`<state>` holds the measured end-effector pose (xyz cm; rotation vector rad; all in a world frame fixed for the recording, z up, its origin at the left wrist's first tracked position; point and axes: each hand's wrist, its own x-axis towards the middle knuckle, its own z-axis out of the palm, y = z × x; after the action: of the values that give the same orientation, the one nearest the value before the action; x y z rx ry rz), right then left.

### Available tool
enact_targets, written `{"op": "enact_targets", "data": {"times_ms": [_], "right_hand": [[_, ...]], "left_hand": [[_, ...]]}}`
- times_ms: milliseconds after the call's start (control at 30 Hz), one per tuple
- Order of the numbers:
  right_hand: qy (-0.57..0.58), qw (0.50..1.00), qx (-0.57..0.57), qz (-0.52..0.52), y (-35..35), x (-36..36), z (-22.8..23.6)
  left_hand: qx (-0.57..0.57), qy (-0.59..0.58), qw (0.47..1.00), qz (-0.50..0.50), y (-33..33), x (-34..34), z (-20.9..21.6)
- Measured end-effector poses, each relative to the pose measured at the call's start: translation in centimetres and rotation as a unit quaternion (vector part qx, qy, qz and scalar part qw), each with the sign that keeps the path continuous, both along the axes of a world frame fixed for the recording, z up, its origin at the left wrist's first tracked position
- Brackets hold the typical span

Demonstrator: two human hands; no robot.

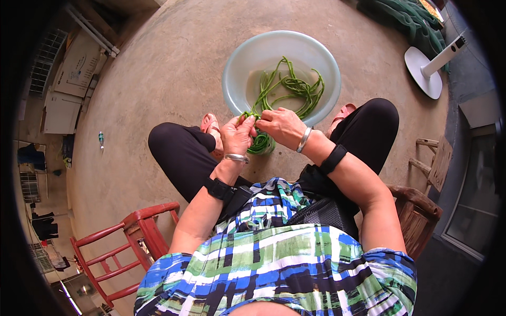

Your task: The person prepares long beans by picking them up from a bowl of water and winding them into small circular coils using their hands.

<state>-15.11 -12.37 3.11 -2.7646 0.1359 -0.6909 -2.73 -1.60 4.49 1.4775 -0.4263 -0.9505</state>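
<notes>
Long green beans (301, 87) lay in loose loops in the pale blue basin (242, 68) on the floor before you, and some ran from there over its near side to your fingers. Your left hand (237, 136) was closed, pinching bean ends between thumb and fingers. Your right hand (286, 126) curled in beside it, fingertips at the beans; you could not tell from this view whether they gripped. Just below your hands, partly hidden, stood what seemed a small clear container (270, 148) with green contents. Dark printing marked a pale carton (78, 66) stacked at the far left, too small to read. A small bottle (101, 139) on the floor bore coloured markings, likewise illegible.
</notes>
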Motion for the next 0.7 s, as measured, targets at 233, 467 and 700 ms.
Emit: {"op": "enact_targets", "data": {"times_ms": [233,467,700], "right_hand": [[-0.030,0.997,0.064,-0.005,0.1,-0.2,0.3],[-0.063,0.985,0.157,-0.033,0.0,0.0,0.2],[-0.099,0.950,0.295,0.013,-0.6,-0.2,0.3]], "left_hand": [[0.022,-0.020,0.998,-0.064,0.3,0.3,0.8],[0.020,-0.001,0.991,-0.136,0.9,0.4,1.1],[0.063,0.003,0.977,-0.204,1.2,1.4,1.6]]}}
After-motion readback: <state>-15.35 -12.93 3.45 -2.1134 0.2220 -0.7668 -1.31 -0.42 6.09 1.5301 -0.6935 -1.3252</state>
